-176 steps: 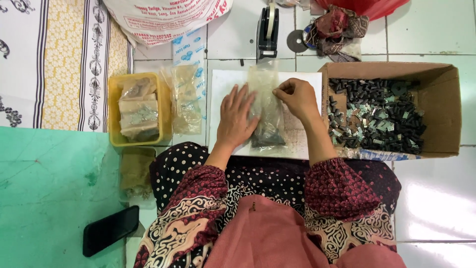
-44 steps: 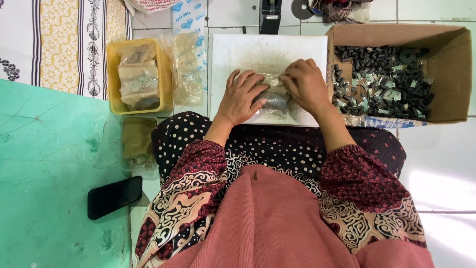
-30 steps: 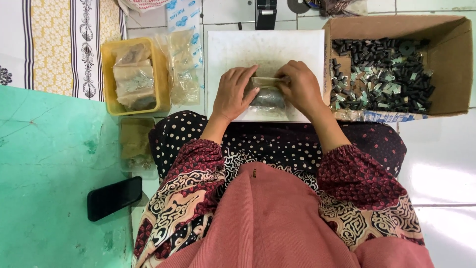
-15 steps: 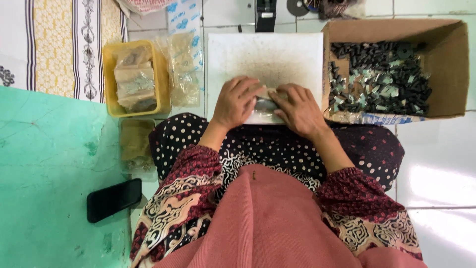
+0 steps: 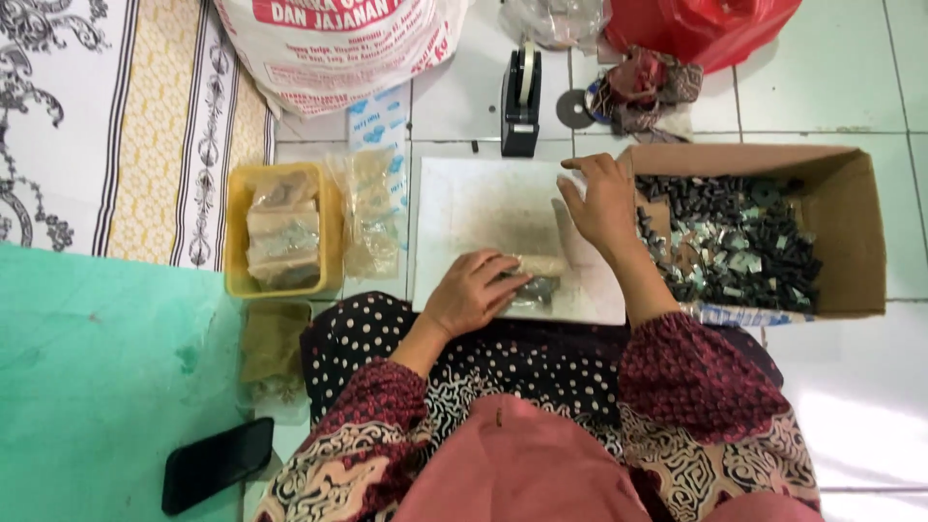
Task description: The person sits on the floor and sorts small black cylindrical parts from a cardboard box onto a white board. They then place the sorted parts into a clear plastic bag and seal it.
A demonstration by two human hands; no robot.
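My left hand (image 5: pixel 474 290) lies flat on a rolled-up clear plastic bag (image 5: pixel 535 278) of small dark parts, pressing it onto the white board (image 5: pixel 483 208) near its front edge. Raised over the board's right side is my right hand (image 5: pixel 601 203), fingers slightly spread and holding nothing, close to the wall of the cardboard box (image 5: pixel 851 232). The box holds many small dark parts (image 5: pixel 735 242). Most of the bag is hidden under my left hand.
A yellow tray (image 5: pixel 235 232) with filled bags sits left of the board, with clear bags (image 5: pixel 372 213) beside it. A black tape dispenser (image 5: pixel 521 97) stands behind the board. A white sack (image 5: pixel 329 43), red bag (image 5: pixel 706 29) and black phone (image 5: pixel 217 462) lie around.
The bag went from lying long on the board to being rolled up. My right hand has let go of it and lifted toward the far right; my left hand stays pressed on it.
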